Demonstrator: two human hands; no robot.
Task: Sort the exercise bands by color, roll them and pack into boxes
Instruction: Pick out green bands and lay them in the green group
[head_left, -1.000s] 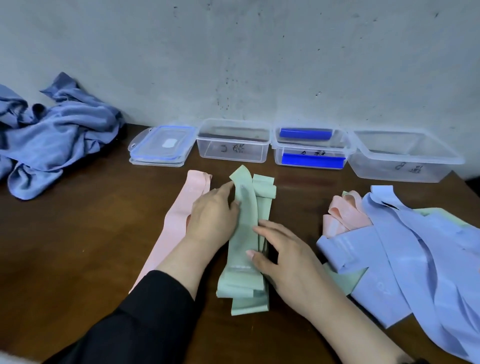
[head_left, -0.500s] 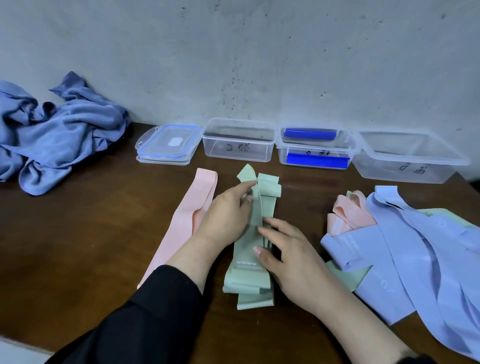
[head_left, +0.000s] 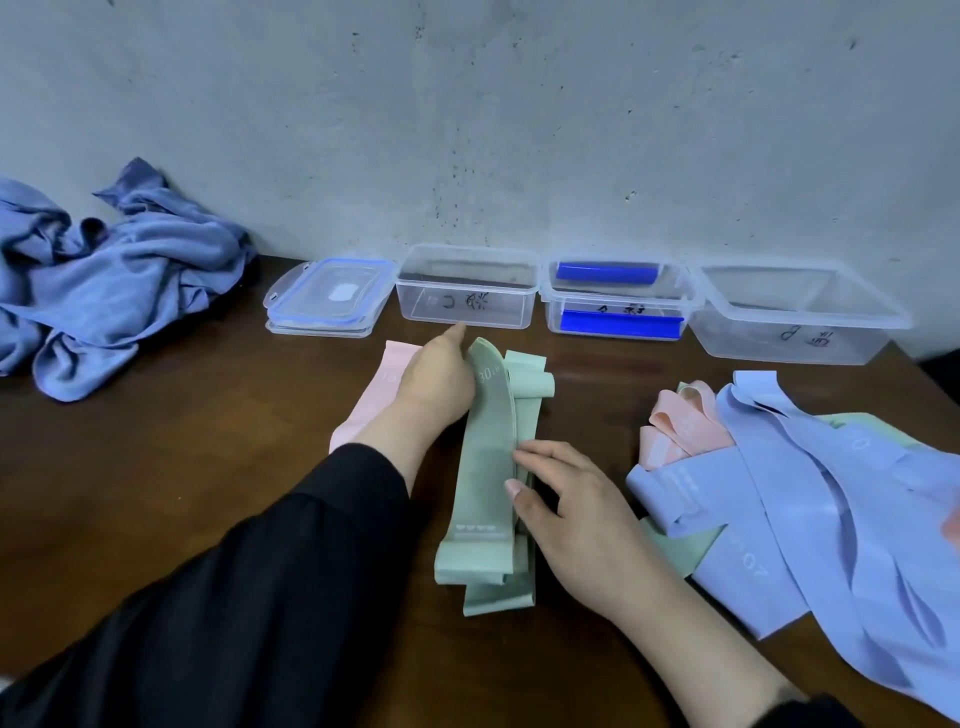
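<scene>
Head-worn camera looks forward and down, close over the table (head_left: 156, 493).
</scene>
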